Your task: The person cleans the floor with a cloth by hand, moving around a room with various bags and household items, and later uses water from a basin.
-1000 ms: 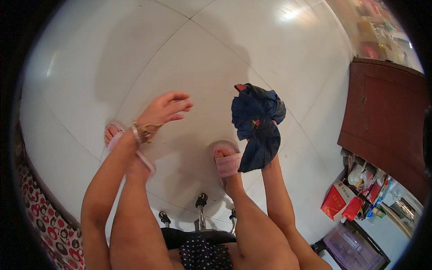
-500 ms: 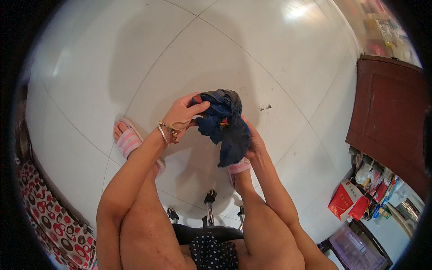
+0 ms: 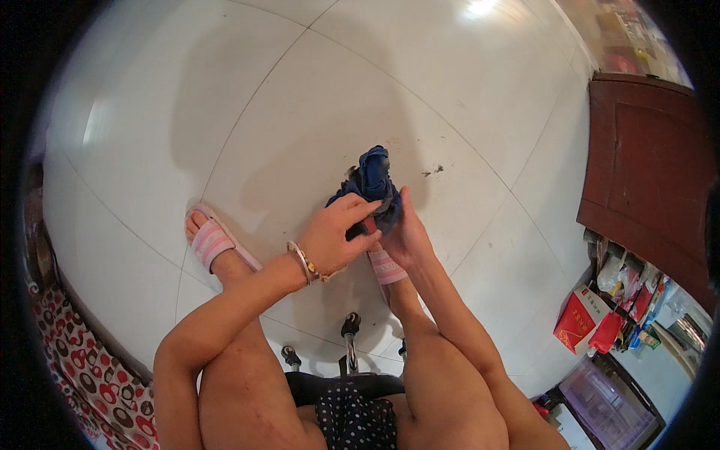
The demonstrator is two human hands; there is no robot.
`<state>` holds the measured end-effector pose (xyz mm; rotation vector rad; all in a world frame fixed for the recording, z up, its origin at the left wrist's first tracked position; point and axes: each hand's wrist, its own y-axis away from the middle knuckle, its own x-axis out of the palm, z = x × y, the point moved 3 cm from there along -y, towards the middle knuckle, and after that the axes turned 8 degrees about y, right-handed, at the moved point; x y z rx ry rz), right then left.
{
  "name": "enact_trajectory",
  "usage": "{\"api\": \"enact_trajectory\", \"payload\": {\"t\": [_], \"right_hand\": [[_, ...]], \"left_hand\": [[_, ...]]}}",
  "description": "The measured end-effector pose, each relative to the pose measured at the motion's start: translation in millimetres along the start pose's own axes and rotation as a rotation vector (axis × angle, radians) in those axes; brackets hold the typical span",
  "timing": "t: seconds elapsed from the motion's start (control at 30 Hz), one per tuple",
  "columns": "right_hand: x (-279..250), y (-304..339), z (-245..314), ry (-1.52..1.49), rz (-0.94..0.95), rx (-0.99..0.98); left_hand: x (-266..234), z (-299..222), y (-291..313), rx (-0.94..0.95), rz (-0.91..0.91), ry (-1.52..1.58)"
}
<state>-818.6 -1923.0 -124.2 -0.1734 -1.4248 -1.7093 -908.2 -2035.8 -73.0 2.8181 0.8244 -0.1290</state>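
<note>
A crumpled dark blue cloth is bunched up between my two hands, above the tiled floor. My left hand, with bracelets at its wrist, reaches across from the left and grips the near side of the cloth between thumb and fingers. A small reddish patch shows at that hand's fingertips. My right hand cups the cloth from the right, its thumb side pointing up and away. Part of its fingers is hidden behind the cloth.
Dark specks mark the floor. On the right stand a dark red wooden cabinet, a red box among clutter, and a purple translucent bin. A patterned cloth hangs at left. Pink-striped slippers are on my feet.
The cloth, spread out and hanging before, is now gathered into a smaller bundle. My left hand has moved right and nearer; my right hand has shifted slightly left.
</note>
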Motion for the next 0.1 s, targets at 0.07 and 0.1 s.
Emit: {"api": "enact_trajectory", "payload": {"t": [0.07, 0.1], "right_hand": [[6.7, 8.7, 4.0, -0.005, 0.013, -0.034], [6.2, 12.4, 6.3, 0.007, 0.069, -0.069]], "left_hand": [[3.6, -2.4, 0.5, 0.054, 0.019, -0.094], [4.0, -3.5, -0.1, 0.063, 0.050, -0.149]]}}
